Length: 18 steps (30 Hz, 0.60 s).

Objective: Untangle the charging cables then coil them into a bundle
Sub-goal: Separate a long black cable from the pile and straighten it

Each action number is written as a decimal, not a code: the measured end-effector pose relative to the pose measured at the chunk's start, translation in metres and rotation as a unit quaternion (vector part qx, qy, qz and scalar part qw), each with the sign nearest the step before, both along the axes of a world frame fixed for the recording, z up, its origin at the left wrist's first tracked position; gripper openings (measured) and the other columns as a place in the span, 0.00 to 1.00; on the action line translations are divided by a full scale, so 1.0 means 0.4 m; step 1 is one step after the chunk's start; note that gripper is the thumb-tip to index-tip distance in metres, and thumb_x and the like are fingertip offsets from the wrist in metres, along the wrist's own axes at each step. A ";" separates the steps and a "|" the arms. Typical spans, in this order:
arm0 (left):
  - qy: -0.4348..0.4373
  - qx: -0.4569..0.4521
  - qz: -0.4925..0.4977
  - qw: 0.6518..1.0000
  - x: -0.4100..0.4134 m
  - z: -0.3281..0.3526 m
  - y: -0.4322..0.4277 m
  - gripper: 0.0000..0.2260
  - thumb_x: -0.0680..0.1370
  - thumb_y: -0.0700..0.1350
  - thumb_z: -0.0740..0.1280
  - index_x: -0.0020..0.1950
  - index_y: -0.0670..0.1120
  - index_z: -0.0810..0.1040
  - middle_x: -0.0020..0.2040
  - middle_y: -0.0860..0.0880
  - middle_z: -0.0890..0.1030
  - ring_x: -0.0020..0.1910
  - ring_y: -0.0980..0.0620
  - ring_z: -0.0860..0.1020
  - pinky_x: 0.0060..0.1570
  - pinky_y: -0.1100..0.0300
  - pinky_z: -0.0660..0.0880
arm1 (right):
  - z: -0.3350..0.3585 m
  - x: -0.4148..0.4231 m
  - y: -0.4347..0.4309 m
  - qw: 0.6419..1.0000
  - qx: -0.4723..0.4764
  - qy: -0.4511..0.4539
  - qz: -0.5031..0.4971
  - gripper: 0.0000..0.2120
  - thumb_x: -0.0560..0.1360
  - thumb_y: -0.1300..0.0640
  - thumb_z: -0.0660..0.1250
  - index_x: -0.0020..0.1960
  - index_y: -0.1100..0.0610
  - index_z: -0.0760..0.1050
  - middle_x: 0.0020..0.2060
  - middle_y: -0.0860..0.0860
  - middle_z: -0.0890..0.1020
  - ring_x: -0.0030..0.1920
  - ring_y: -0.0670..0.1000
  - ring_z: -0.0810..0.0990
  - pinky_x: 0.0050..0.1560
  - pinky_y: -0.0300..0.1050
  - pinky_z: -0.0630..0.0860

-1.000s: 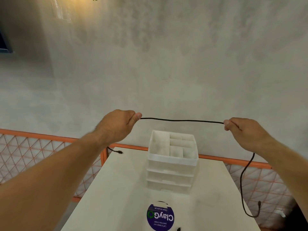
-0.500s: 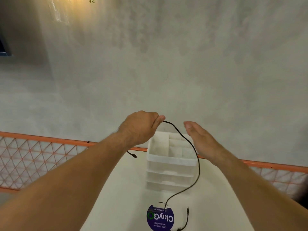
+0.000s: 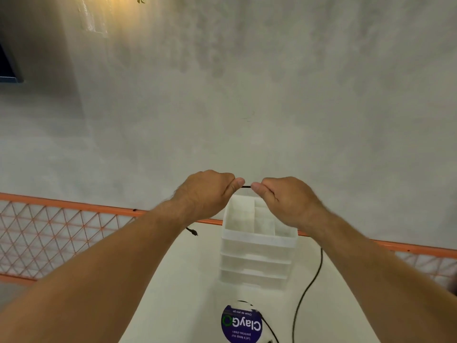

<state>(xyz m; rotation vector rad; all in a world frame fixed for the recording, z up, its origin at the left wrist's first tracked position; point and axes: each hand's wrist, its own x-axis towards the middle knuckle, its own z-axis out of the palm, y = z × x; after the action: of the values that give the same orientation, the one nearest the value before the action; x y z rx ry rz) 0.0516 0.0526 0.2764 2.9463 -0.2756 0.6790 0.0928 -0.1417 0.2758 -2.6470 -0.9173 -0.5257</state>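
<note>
Head view: at the near edge of the white surface (image 3: 173,293) lies a round purple ClayGo sticker (image 3: 241,324), with a thin black strand crossing its right side. To the right of the sticker, the black charging cable (image 3: 307,288) runs from under the right forearm in a loose curve and leaves the lower edge of the view. Behind the sticker stands a white drawer organiser (image 3: 257,246) with open top compartments. Above it both forearms are extended and the hands nearly meet. The left hand (image 3: 207,194) and right hand (image 3: 284,199) each pinch the cable between thumb and curled forefinger, knuckles up, with a short taut span between the thumbs. A plug end (image 3: 194,233) dangles below the left wrist. The cable appears light, thin and limp, so expect sag, twist and slip. Grip the cord itself, not the plug, and feed even loops. Beyond are an orange mesh railing (image 3: 61,231) and a grey concrete wall (image 3: 247,95).
</note>
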 end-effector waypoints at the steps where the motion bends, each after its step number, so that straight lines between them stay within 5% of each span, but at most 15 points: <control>1: 0.000 0.012 -0.001 1.000 0.000 0.000 0.000 0.20 0.82 0.60 0.46 0.36 0.53 0.64 0.30 0.53 0.70 0.30 0.55 0.68 0.35 0.57 0.65 | 0.014 0.003 -0.003 0.999 -0.035 -0.015 -0.006 0.23 0.81 0.40 0.48 0.33 0.50 0.63 0.28 0.46 0.72 0.32 0.49 0.71 0.36 0.46 0.68; 18: 0.000 0.020 0.023 1.000 -0.012 -0.017 0.098 0.21 0.81 0.63 0.45 0.35 0.53 0.64 0.31 0.52 0.72 0.34 0.51 0.74 0.40 0.54 0.75 | 0.042 0.058 -0.199 0.988 -0.118 -0.054 -0.090 0.21 0.81 0.40 0.46 0.33 0.48 0.62 0.30 0.48 0.73 0.34 0.49 0.72 0.37 0.45 0.67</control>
<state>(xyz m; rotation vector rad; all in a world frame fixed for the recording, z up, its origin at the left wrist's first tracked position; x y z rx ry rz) 0.0470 0.0918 0.2695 2.9985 -0.2250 0.6868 0.1161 -0.2212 0.2928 -2.9601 -0.8200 -0.6437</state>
